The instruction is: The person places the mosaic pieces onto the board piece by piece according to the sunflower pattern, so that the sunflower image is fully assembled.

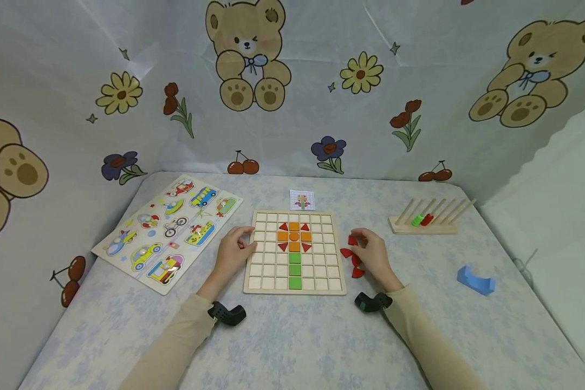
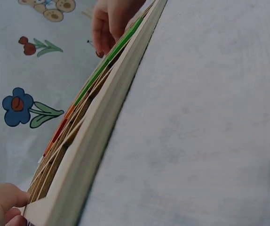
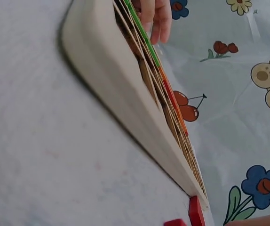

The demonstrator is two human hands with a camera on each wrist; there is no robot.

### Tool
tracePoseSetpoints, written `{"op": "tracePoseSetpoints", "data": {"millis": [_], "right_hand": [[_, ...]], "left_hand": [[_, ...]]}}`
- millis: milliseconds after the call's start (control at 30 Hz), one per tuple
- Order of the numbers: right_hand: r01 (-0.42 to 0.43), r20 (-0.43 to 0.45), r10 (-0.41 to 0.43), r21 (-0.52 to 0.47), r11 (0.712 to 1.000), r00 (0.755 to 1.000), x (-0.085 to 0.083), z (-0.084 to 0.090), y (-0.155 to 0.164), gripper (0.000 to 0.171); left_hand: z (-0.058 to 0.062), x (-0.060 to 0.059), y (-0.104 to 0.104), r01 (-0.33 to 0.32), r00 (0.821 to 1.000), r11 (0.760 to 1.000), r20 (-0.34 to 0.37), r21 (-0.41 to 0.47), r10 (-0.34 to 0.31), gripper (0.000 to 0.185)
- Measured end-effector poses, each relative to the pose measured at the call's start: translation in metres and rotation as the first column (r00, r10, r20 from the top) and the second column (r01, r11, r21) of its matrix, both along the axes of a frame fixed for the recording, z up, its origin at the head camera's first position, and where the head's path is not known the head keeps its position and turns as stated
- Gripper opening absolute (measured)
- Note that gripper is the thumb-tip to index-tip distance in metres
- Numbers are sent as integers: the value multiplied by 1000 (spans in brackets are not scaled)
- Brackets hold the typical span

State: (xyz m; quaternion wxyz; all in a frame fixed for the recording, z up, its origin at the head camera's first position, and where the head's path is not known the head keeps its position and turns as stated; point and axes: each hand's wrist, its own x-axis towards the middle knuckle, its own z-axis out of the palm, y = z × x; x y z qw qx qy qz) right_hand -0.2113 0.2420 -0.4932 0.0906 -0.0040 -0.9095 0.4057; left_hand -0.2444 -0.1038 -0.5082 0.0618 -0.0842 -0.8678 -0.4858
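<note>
A square wooden grid board (image 1: 268, 271) lies flat, bearing a pattern of orange, red and green pieces (image 1: 294, 258). At its left edge, my left hand (image 1: 233, 249) holds the rim between thumb and curled fingers; the left wrist view has the thumb (image 2: 12, 195) against the far corner. My right hand (image 1: 372, 253) is beyond the board's right edge, thumb and forefinger around a red quarter-round piece (image 1: 352, 240). Several similar red pieces (image 1: 357, 273) lie close under and beside that hand. A small picture card (image 1: 302, 200) sits behind the board.
A vehicle picture board (image 1: 163, 233) lies at the left. Toward the back right stands a wooden rack with upright pegs (image 1: 424, 226), carrying green and red beads. A blue curved block (image 1: 475, 280) is at the right. A bear-patterned cloth (image 1: 297, 124) hangs behind the table.
</note>
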Motion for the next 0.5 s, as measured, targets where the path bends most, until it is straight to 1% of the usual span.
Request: {"op": "tracePoseSetpoints", "data": {"millis": [200, 267, 333, 433, 500], "right_hand": [[-44, -38, 45, 18, 999, 998, -3, 0, -3, 35], [-55, -40, 55, 2, 998, 998, -3, 2, -6, 35], [-84, -35, 84, -13, 996, 996, -1, 6, -11, 34], [-166, -14, 166, -34, 985, 986, 6, 12, -27, 33], [-242, 1, 242, -41, 969, 970, 11, 16, -41, 32]], "left_hand": [[2, 0, -2, -8, 1000, 1000, -6, -3, 8, 38], [3, -1, -2, -9, 1000, 1000, -6, -1, 9, 38], [2, -1, -2, -8, 1000, 1000, -6, -1, 8, 37], [1, -1, -1, -7, 1000, 1000, -2, 0, 7, 37], [-1, -1, 0, -8, 1000, 1000, -5, -5, 8, 37]]}}
